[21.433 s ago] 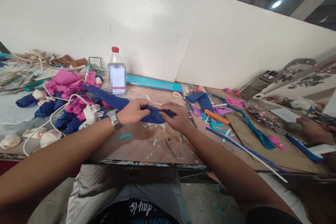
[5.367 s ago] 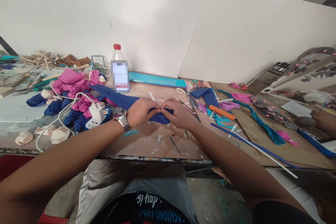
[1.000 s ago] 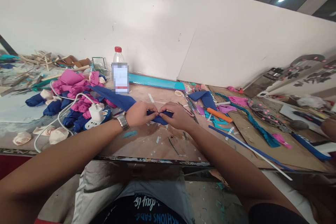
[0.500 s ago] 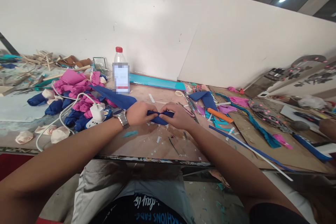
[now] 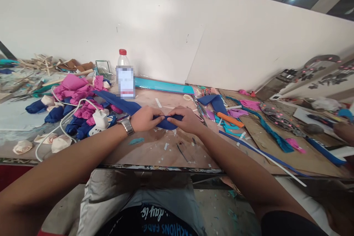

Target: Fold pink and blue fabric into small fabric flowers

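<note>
My left hand [image 5: 145, 118] and my right hand [image 5: 184, 120] meet at the middle of the worktable [image 5: 155, 151]. Both pinch a folded piece of dark blue fabric [image 5: 168, 123] between their fingertips. A long strip of the same blue fabric [image 5: 117, 104] trails from my left hand back toward the bottle. A metal watch [image 5: 126, 125] sits on my left wrist.
A red-capped plastic bottle [image 5: 125, 75] stands behind my hands. Pink and blue fabric rolls [image 5: 74, 96], a white charger with cable [image 5: 100, 118] and cream fabric roses [image 5: 56, 142] lie left. An orange knife [image 5: 228, 119], teal and blue strips lie right. Another person's hand [image 5: 343, 131] is far right.
Over the last second both hands have kept pinching the blue fabric in the same spot; only the fingertips shifted slightly. The other person's hand at the far right moved a little.
</note>
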A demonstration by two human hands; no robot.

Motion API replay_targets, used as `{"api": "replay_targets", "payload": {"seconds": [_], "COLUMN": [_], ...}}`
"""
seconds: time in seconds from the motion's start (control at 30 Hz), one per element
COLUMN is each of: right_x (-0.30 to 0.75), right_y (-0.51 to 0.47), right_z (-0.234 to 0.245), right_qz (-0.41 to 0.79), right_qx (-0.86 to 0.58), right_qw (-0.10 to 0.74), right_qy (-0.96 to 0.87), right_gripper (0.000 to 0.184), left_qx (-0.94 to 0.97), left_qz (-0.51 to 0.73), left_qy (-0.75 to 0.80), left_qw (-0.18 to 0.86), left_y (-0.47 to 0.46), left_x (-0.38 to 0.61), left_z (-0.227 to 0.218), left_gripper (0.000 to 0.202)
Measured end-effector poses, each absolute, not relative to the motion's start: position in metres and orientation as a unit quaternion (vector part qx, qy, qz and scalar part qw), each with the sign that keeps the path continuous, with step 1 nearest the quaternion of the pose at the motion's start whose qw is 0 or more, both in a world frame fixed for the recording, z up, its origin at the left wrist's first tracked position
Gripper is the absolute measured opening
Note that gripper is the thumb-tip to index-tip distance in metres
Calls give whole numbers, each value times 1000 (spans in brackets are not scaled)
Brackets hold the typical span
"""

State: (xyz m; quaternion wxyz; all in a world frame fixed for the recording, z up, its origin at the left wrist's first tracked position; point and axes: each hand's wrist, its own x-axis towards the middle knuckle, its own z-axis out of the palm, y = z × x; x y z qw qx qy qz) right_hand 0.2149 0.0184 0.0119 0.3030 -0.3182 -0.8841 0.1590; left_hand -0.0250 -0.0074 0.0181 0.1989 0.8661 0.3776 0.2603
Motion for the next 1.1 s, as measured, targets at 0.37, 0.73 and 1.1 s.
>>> {"api": "replay_targets", "payload": {"seconds": [0.37, 0.73, 1.1], "right_x": [218, 214, 214], "right_y": [20, 14, 15], "right_z": [9, 13, 14], "right_qz": [163, 137, 71], "right_qx": [-327, -298, -226], "right_qw": [326, 344, 333], "right_qy": [-872, -880, -912], "right_gripper": [18, 14, 13], "left_qx": [868, 865, 841], "left_qz": [257, 258, 276], "left_qy": [381, 370, 371], "left_qw": [186, 220, 280], "left_y": [-6, -8, -8], "left_x": [-26, -24, -23], "left_z": [17, 16, 17], "left_gripper": [40, 33, 25]}}
